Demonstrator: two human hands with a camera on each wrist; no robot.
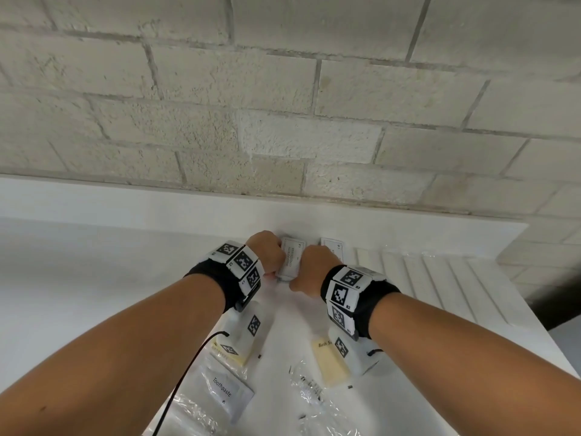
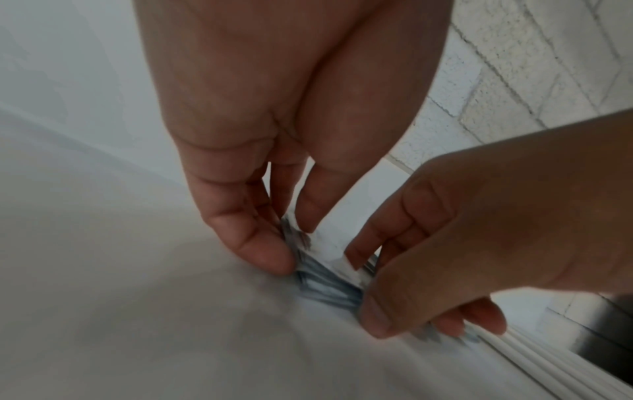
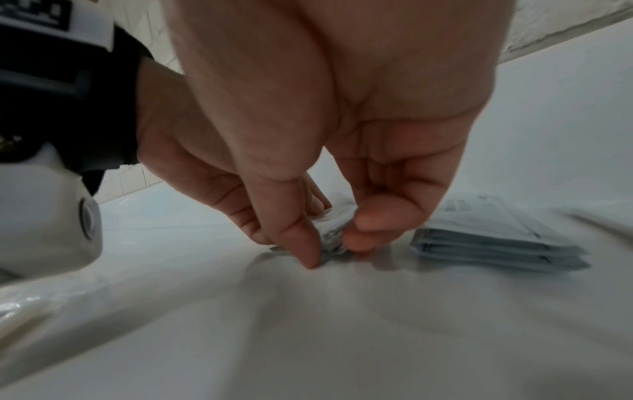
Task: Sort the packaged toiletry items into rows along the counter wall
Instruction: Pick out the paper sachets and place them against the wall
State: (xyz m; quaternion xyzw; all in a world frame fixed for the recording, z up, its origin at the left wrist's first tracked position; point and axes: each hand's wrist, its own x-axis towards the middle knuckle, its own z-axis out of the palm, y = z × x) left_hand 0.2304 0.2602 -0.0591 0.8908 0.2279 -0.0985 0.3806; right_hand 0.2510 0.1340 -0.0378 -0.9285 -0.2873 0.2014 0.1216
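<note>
1. I see both hands at the far edge of the bench [image 1: 94, 278], close to the wall [image 1: 283, 89]. Between them is a small stack of conditioner sachets [image 1: 290, 258], lying flat with its far end at the low white ledge under the wall.
2. My left hand [image 1: 267, 251] pinches the left edge of this stack; in the left wrist view its thumb and fingers [image 2: 253, 243] are curled onto the thin packet edges. This grip is closed on the stack, not wide.
3. My right hand [image 1: 309, 269] pinches the near right corner of the same stack, thumb against the fingertips [image 3: 363, 230]. It holds nothing else.
4. I judge the step in hand is to square this stack and set it straight in the row. To do it well, I would press both sides together lightly so the edges come level, keep the stack flat on the bench, and push the far end evenly to the ledge.
5. A second stack of sachets [image 1: 333, 248] lies just to the right, apart from the first. I would keep the same gap and the same line, and not knock it with the right hand.
6. About containers: I see no box or tray. The items are in their own packets. Near me, unsorted, are a Toothpaste packet [image 1: 224, 393], a bath soap bar [image 1: 330, 361], a yellowish packet [image 1: 234, 357] under the left wrist, and a clear plastic wrapper [image 1: 314, 391] whose contents I cannot read.
</note>
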